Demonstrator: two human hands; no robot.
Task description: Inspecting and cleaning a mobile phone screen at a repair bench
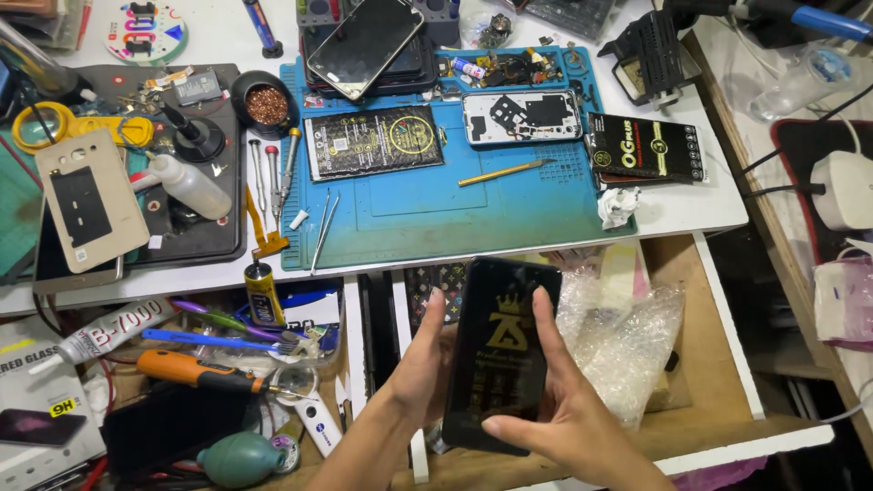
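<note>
Both my hands hold a flat black packet [502, 350] with gold print, upright over an open drawer in front of the table. My left hand [420, 364] grips its left edge, thumb on the front. My right hand [568, 414] cups the right edge and bottom, thumb across the lower front. On the blue work mat [427, 214] above lie a similar black packet with gold print [373, 141], an opened phone body [520, 117], a phone with a glossy screen [364, 41] and a yellow-handled tool [505, 171].
Bubble wrap [623, 332] fills the open drawer [727, 364] on the right. The left drawer holds an orange screwdriver [191, 370], glue tube [109, 334] and green blower bulb [238, 459]. Tweezers [323, 229], a white squeeze bottle [186, 185] and a beige phone back cover [89, 200] sit on the table.
</note>
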